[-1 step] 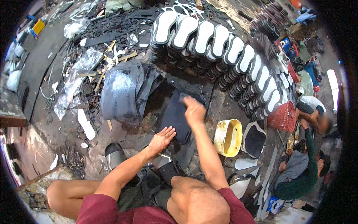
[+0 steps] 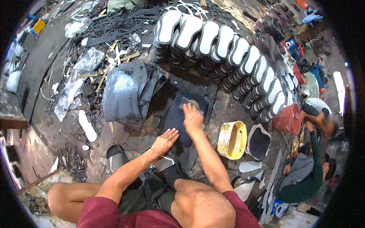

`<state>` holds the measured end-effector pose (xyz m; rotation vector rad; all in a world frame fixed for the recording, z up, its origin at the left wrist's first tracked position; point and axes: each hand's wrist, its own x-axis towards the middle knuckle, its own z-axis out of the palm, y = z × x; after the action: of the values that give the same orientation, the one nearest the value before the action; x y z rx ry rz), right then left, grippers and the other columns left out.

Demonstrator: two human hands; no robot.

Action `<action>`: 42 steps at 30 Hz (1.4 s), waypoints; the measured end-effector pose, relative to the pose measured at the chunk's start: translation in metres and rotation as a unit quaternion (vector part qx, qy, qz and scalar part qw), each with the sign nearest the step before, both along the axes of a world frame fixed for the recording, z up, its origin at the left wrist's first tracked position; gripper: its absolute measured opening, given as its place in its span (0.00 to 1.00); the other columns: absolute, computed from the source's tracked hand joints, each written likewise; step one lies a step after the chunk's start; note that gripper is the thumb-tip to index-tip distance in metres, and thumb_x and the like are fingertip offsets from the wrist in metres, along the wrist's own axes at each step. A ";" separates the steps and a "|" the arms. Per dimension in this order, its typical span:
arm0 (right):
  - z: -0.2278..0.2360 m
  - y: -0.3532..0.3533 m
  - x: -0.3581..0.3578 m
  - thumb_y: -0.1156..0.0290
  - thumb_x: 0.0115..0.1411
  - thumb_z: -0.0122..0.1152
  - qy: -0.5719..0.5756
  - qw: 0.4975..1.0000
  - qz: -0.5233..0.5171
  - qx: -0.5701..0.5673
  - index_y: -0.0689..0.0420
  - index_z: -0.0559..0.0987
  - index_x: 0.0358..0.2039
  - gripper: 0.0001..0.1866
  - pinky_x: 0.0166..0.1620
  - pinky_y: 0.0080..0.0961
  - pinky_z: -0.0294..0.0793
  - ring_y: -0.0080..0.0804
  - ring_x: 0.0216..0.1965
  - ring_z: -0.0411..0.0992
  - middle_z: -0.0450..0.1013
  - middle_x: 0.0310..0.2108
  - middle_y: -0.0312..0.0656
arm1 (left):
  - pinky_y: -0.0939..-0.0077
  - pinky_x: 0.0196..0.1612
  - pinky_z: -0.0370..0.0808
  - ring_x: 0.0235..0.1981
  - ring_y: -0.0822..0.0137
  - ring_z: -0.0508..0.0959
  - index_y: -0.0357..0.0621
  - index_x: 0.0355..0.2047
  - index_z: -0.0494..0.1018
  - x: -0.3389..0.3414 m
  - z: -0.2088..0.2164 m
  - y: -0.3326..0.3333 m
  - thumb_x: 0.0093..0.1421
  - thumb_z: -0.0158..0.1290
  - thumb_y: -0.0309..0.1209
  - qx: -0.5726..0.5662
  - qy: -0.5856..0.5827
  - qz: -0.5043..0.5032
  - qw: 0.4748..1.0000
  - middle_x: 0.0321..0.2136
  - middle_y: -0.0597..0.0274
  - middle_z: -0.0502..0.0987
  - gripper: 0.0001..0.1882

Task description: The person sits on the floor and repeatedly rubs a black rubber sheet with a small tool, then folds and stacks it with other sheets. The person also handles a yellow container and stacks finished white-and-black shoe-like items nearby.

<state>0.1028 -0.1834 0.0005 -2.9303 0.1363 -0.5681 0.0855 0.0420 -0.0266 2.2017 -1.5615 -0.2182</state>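
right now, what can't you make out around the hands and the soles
- Small greenish thing: head view, blurred and partly covered by the right hand.
- Dark sheet: head view, partly hidden by both the right hand and left hand.
- Lower soles: head view, upper faces hidden by the white top soles.
- Pale bundle: head view, cut off by the upper edge.

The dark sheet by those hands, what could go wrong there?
The dark sheet might slide if the left hand at its edge lifts away. The right hand could bump the open tub if it swings wide. The stacks of white-topped soles stand close by and might topple if knocked.
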 end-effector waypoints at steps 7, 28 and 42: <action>0.033 0.000 0.013 0.70 0.63 0.54 0.123 0.906 -0.372 0.160 0.53 0.74 0.54 0.18 0.41 0.53 0.77 0.58 0.38 0.79 0.80 0.40 0.54 | 0.59 0.72 0.61 0.69 0.55 0.65 0.39 0.62 0.68 0.021 -0.004 0.010 0.61 0.47 0.27 -0.023 0.073 0.014 0.997 0.66 0.54 0.67 0.27; 0.037 -0.046 0.074 0.70 0.62 0.55 0.177 0.978 -0.049 0.099 0.43 0.78 0.54 0.19 0.41 0.47 0.81 0.48 0.40 0.81 0.82 0.42 0.45 | 0.58 0.73 0.57 0.70 0.52 0.62 0.33 0.63 0.66 0.011 0.012 -0.022 0.60 0.48 0.29 0.006 0.041 0.079 0.996 0.67 0.47 0.65 0.29; 0.084 0.079 -0.026 0.71 0.61 0.64 0.037 0.881 0.123 0.456 0.54 0.81 0.50 0.16 0.45 0.34 0.81 0.42 0.44 0.82 0.80 0.47 0.47 | 0.56 0.43 0.81 0.42 0.51 0.84 0.39 0.47 0.79 -0.089 0.026 -0.043 0.53 0.54 0.28 0.067 0.161 0.040 0.984 0.47 0.43 0.80 0.20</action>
<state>0.0773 -0.1040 0.0846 -1.9988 0.0220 -0.2393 -0.0038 -0.0010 -0.0005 2.1897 -1.3116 -0.6371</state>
